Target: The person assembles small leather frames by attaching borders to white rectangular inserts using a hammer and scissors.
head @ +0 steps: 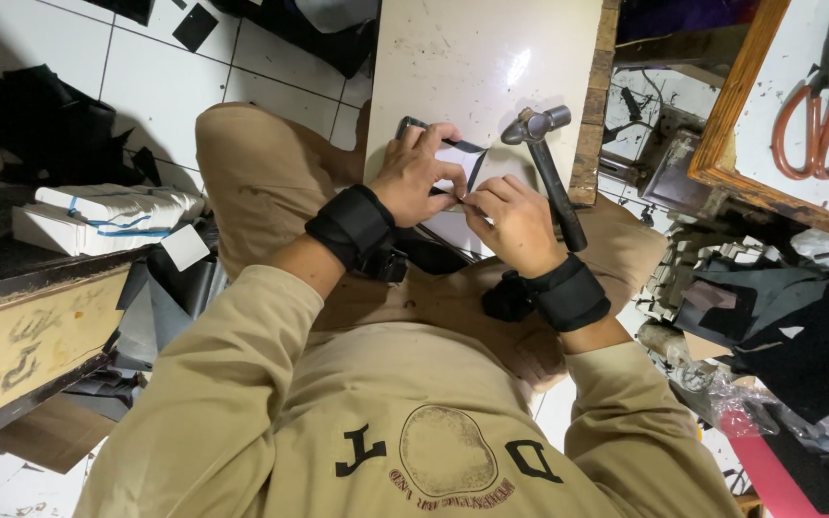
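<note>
My left hand point(416, 171) and my right hand point(510, 223) both pinch a small flat piece point(461, 160), white on top with a dark edge, on the near end of a pale work slab point(482, 58). The left fingers curl over the piece's far left corner. The right thumb and forefinger press its near edge. A hammer point(549, 163) with a metal head and dark handle lies on the slab just right of my right hand. Black bands wrap both wrists.
Orange-handled scissors point(817, 129) lie on a wood-framed white board at the upper right. A stack of white bundles point(107, 216) sits on a dark bench at the left. Dark scraps lie on the tiled floor and at the right.
</note>
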